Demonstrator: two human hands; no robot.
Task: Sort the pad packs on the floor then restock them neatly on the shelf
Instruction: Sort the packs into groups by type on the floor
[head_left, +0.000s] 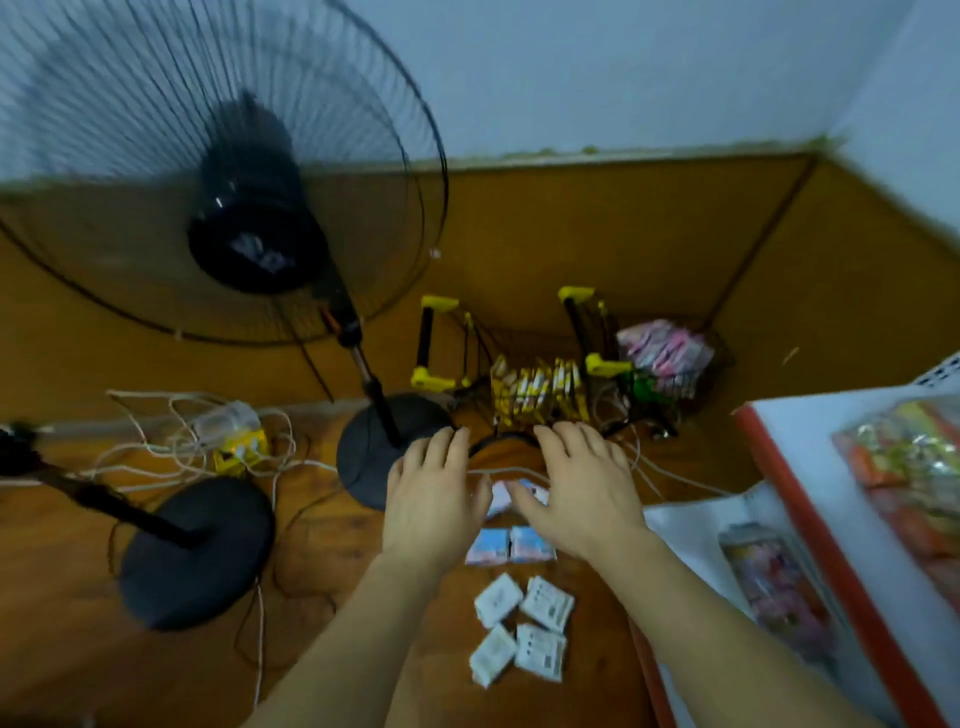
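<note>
Down on the brown wooden floor (363, 623), four white square pad packs (522, 629) are laid in a two-by-two block, and two pale blue-and-pink pad packs (511, 544) are placed side by side just beyond them. Both hands are stretched forward above another small pink pack (501, 496), partly hidden. The left hand (434, 499) and the right hand (584, 488) are seen with fingers spread and relaxed, nothing gripped. Yellow packs (537, 397) and pink packs (665, 356) are stored in black wire baskets (719, 358) against the wall, beside a black standing fan (249, 208).
</note>
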